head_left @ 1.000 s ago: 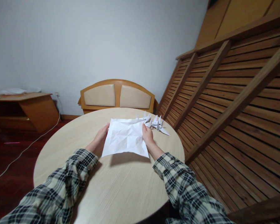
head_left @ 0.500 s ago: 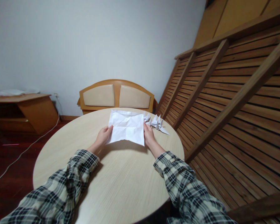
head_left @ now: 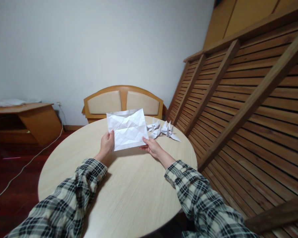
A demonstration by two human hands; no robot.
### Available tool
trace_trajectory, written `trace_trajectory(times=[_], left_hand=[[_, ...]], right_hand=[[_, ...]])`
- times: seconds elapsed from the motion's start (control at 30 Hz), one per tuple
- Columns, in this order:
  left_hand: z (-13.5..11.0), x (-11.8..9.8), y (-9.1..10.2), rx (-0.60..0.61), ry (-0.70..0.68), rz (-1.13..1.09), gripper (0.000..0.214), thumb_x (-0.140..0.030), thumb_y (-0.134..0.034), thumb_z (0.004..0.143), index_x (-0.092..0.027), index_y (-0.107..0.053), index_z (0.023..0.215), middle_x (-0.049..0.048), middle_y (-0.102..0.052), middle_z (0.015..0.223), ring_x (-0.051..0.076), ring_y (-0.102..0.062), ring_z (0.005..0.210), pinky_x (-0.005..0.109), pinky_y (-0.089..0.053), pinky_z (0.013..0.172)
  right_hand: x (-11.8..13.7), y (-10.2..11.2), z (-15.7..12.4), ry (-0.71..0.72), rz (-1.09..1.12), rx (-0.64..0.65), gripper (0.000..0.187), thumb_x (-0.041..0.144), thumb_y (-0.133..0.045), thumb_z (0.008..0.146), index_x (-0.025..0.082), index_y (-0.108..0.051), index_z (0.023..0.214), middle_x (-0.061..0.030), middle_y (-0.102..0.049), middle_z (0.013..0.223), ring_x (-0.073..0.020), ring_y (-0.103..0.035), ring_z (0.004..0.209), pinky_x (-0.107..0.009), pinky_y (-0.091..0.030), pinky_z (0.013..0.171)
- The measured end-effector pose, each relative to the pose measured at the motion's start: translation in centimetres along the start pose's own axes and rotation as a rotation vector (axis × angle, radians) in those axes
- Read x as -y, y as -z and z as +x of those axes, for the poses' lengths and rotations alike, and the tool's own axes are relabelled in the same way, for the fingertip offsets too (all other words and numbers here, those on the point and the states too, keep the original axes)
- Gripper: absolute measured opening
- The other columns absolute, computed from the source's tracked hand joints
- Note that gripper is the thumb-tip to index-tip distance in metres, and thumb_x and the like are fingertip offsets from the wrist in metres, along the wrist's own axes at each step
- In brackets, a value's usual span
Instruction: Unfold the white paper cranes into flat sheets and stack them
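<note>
A creased white sheet of paper (head_left: 127, 129) is held up on edge above the round pale wooden table (head_left: 124, 191). My left hand (head_left: 106, 144) pinches its lower left corner. My right hand (head_left: 151, 147) grips the lower right corner from below, palm partly up. Both arms wear plaid sleeves. Several small folded white paper cranes (head_left: 164, 130) lie on the table just right of the sheet, past my right hand.
A wooden chair with two tan pads (head_left: 124, 102) stands behind the table. A slatted wooden stair side (head_left: 238, 99) rises at the right. A low wooden cabinet (head_left: 24, 122) and a white cable (head_left: 27, 158) are on the dark floor at left.
The sheet lay nearly flat on the table a second ago; both hands have lifted and tipped it upright. My right hand has shifted under the lower corner.
</note>
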State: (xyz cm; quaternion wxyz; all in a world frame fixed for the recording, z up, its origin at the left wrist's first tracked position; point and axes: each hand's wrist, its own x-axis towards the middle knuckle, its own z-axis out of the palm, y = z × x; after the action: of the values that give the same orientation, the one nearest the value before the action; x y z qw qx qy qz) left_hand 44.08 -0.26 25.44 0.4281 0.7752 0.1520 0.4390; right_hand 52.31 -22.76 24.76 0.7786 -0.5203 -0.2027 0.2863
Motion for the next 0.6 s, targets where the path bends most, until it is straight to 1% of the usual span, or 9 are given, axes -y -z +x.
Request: trace_trajectory(times=[0.17,0.3,0.37,0.47,0.5,0.6], left_hand=[[0.5,1.4,-0.6,0.031,0.063,-0.103,0.040,-0.052,-0.042,0.086,-0.018,-0.053,0.070,0.0029,-0.056,0.070,0.017,-0.049,0.066,0.027,-0.038,0.058],[0.6,2.2,-0.9,0.025,0.153,-0.151,0.044,-0.058,-0.045,0.083,-0.017,-0.054,0.070,0.0038,-0.058,0.070,0.019,-0.051,0.067,0.028,-0.040,0.060],[0.5,2.3,-0.9,0.043,0.185,-0.163,0.045,-0.059,-0.045,0.083,-0.017,-0.055,0.072,0.0056,-0.060,0.074,0.020,-0.053,0.069,0.030,-0.042,0.063],[0.5,2.4,-0.8,0.051,0.204,-0.104,0.039,-0.051,-0.044,0.085,-0.016,-0.057,0.076,0.0071,-0.063,0.079,0.022,-0.055,0.073,0.032,-0.044,0.068],[0.5,2.5,-0.8,0.046,0.207,-0.074,0.036,-0.048,-0.044,0.086,-0.016,-0.058,0.077,0.0071,-0.063,0.080,0.022,-0.056,0.074,0.033,-0.044,0.069],[0.6,2.5,-0.8,0.048,0.256,-0.015,0.030,-0.040,-0.043,0.087,-0.015,-0.059,0.082,0.0083,-0.064,0.084,0.023,-0.058,0.078,0.034,-0.045,0.073]], right_hand=[[0.1,-0.2,0.0,-0.017,0.025,-0.034,0.018,0.032,-0.058,0.092,0.016,-0.064,0.093,-0.0055,-0.073,0.086,-0.0142,-0.068,0.067,-0.027,-0.058,0.064],[-0.2,-0.1,0.1,-0.008,-0.006,-0.069,0.024,0.039,-0.059,0.092,0.015,-0.060,0.086,-0.0046,-0.070,0.072,-0.0138,-0.066,0.058,-0.026,-0.056,0.060],[-0.6,0.1,0.4,0.016,-0.071,-0.118,0.031,0.045,-0.059,0.090,0.016,-0.057,0.080,-0.0015,-0.065,0.059,-0.0119,-0.061,0.050,-0.022,-0.052,0.052],[-1.2,0.6,0.9,0.069,-0.207,-0.190,0.044,0.056,-0.057,0.087,0.017,-0.052,0.067,0.0037,-0.050,0.043,-0.0079,-0.046,0.036,-0.017,-0.037,0.038],[-1.3,0.7,1.1,0.085,-0.240,-0.205,0.047,0.059,-0.056,0.086,0.017,-0.051,0.065,0.0048,-0.047,0.040,-0.0071,-0.043,0.034,-0.017,-0.034,0.037],[-1.6,1.0,1.5,0.111,-0.278,-0.249,0.051,0.066,-0.056,0.081,0.019,-0.048,0.063,0.0073,-0.040,0.036,-0.0064,-0.036,0.031,-0.018,-0.031,0.036]])
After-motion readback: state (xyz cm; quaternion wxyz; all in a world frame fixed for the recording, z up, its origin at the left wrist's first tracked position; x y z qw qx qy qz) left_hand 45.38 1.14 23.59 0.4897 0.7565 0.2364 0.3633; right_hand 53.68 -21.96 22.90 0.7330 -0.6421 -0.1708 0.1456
